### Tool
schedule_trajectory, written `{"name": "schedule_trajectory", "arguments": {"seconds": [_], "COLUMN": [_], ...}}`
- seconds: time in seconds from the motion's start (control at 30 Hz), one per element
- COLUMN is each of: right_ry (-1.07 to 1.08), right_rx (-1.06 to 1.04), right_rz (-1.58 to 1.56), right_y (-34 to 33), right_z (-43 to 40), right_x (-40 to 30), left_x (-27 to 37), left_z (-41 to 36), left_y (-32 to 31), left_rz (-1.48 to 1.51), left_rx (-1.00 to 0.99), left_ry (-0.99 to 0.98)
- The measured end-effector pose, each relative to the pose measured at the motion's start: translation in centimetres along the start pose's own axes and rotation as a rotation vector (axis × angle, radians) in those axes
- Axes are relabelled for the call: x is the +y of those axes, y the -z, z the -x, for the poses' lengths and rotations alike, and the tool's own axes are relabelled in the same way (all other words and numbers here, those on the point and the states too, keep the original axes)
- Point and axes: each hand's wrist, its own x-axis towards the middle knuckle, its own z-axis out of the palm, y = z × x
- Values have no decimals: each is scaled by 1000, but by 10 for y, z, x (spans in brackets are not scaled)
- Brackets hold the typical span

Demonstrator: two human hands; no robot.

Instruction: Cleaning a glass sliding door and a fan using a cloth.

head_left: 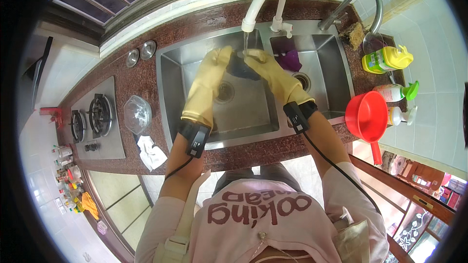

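Observation:
My left hand [218, 60], in a yellow rubber glove, grips one side of a dark, wet cloth [243, 69] over the left basin. Its other side is in my right hand [260, 60], gloved in the same way. Water runs from the white curved faucet [248, 23] down between the two hands onto the cloth. Part of the cloth is hidden by my fingers. Below it, the steel double sink [241, 117] shows a round drain [224, 92] in its left basin. A purple cloth [289, 60] lies in the right basin.
A second, metal faucet [376, 3] rises at the back right. A red dipper [366, 115], a yellow-green detergent bottle [382, 59] and pump bottles [390, 92] line the right side. Left of the sink are a glass bowl [137, 114], a crumpled white tissue [151, 153] and a gas stove [98, 124].

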Motion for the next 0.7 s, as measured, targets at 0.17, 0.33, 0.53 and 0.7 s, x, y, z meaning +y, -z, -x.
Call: {"name": "schedule_trajectory", "arguments": {"seconds": [0.17, 0.33, 0.53, 0.7], "right_ry": [6, 371, 121, 129], "right_rx": [-140, -81, 159, 248], "right_rz": [-154, 111, 697, 454], "right_y": [-8, -9, -7, 7], "right_z": [32, 2, -8, -6], "right_x": [-62, -33, -43, -42], "left_x": [8, 53, 10, 1], "left_z": [-4, 11, -25, -25], "left_y": [4, -10, 26, 17], "left_rz": [-17, -150, -357, -354], "left_rx": [-207, -282, -33, 2], "left_ry": [-36, 2, -281, -166]}}
